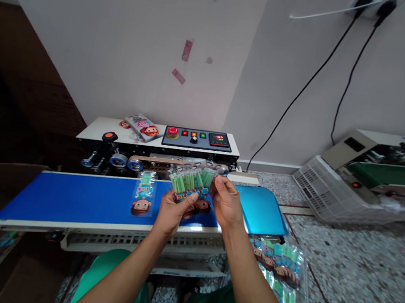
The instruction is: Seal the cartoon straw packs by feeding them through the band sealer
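A continuous band sealer (98, 128) spans the middle of the frame, its blue conveyor belt (87, 200) reaching to the lower left. At the right edge, a second sealer (349, 144) with a green belt (401, 179) stands behind and partly over a white plastic crate (319, 193). At lower right lie more filled packets (283, 261), grouped in rows. The control panel (196, 143), just above centre, has a lit digital display and a red stop button.

At the centre, above the belt, is a fan of clear packets (190, 180) holding pale green sticks, with cartoon prints toward the bottom. The left hand (171, 213) is clamped on its lower part, thumb across the front; the right hand (228, 207) pinches its right edge between thumb and finger. A lone packet (144, 193) lies on the belt, just left of the fan, its clear end toward the sealing band.

The step in hand appears to be sorting or parting the held packets. The next move seems to call for a steady left grip, one packet slid free, and its thin film end kept flat.
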A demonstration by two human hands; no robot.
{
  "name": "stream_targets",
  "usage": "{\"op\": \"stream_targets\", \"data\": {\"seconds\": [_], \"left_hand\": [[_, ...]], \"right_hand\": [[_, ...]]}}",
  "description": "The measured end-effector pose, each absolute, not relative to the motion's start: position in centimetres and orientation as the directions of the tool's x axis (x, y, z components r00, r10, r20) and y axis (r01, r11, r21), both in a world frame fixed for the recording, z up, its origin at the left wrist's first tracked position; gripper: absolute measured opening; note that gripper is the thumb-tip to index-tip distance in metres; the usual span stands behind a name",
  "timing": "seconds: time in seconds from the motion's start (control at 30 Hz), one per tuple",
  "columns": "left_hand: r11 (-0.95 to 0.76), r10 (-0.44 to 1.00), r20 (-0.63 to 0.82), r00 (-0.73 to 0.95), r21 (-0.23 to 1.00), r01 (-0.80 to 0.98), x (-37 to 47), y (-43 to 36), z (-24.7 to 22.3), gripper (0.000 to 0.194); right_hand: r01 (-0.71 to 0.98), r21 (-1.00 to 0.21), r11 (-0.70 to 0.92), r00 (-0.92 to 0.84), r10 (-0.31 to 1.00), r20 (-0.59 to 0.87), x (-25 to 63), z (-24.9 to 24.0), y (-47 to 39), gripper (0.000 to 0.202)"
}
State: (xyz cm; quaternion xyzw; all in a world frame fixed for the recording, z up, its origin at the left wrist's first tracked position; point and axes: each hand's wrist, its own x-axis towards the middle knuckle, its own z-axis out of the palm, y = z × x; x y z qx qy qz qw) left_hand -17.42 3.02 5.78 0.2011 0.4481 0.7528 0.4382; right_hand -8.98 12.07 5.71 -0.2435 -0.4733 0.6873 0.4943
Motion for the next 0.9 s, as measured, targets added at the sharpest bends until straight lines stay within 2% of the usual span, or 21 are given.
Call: {"op": "stream_targets", "data": {"seconds": [0.13, 0.2, 0.27, 0.33, 0.4, 0.47, 0.53, 0.63, 0.73, 0.8, 0.87, 0.9], "left_hand": [[-0.23, 0.82, -0.096, -0.564, 0.848, -0.478, -17.9, 3.2, 5.2, 0.026], [-0.262, 0.792, -0.107, -0.601, 0.83, -0.492, -18.2, 3.2, 5.1, 0.03], [-0.256, 0.789, -0.132, -0.6, 0.817, -0.517, -18.6, 3.2, 5.3, 0.037], [-0.226, 0.798, -0.165, -0.58, 0.81, -0.541, -18.7, 3.1, 5.6, 0.042], [-0.2, 0.802, -0.188, -0.566, 0.809, -0.552, -18.8, 3.0, 5.8, 0.045], [-0.179, 0.809, -0.198, -0.553, 0.813, -0.553, -18.6, 2.9, 6.0, 0.045], [-0.166, 0.811, -0.198, -0.551, 0.824, -0.541, -18.4, 2.8, 6.0, 0.043], [-0.156, 0.809, -0.196, -0.554, 0.837, -0.524, -18.1, 2.8, 6.0, 0.04], [-0.137, 0.825, -0.192, -0.531, 0.844, -0.518, -18.0, 2.8, 6.1, 0.038], [-0.134, 0.826, -0.19, -0.53, 0.848, -0.512, -17.9, 2.8, 6.2, 0.037], [-0.149, 0.817, -0.183, -0.547, 0.849, -0.506, -17.9, 2.9, 6.3, 0.038], [-0.163, 0.813, -0.173, -0.555, 0.849, -0.502, -17.9, 2.9, 6.4, 0.04]], "right_hand": [[-0.435, -0.896, 0.09, -0.154, 0.973, 0.172, -8.4, 5.7, 12.9, 0.028], [-0.276, -0.943, 0.185, 0.003, 0.981, 0.192, -6.8, 5.5, 14.3, 0.034], [0.029, -0.969, 0.246, 0.107, 0.963, 0.247, -4.5, 5.0, 16.1, 0.039], [0.379, -0.889, 0.258, 0.105, 0.942, 0.319, -2.2, 4.2, 17.9, 0.041], [0.625, -0.749, 0.221, 0.068, 0.94, 0.334, -0.7, 3.3, 19.3, 0.039], [0.768, -0.618, 0.168, 0.024, 0.957, 0.29, -0.4, 2.6, 20.1, 0.035], [0.842, -0.524, 0.131, -0.014, 0.975, 0.221, -1.1, 2.1, 20.3, 0.032], [0.875, -0.461, 0.144, -0.082, 0.985, 0.152, -3.0, 2.1, 20.0, 0.031], [0.826, -0.5, 0.261, -0.166, 0.96, 0.226, -4.6, 2.8, 19.0, 0.033], [0.698, -0.621, 0.357, -0.196, 0.929, 0.314, -5.3, 3.7, 17.8, 0.037], [0.423, -0.812, 0.402, -0.266, 0.912, 0.313, -6.0, 4.8, 16.0, 0.041], [0.246, -0.895, 0.373, -0.342, 0.897, 0.28, -6.4, 5.2, 15.0, 0.041]]}}
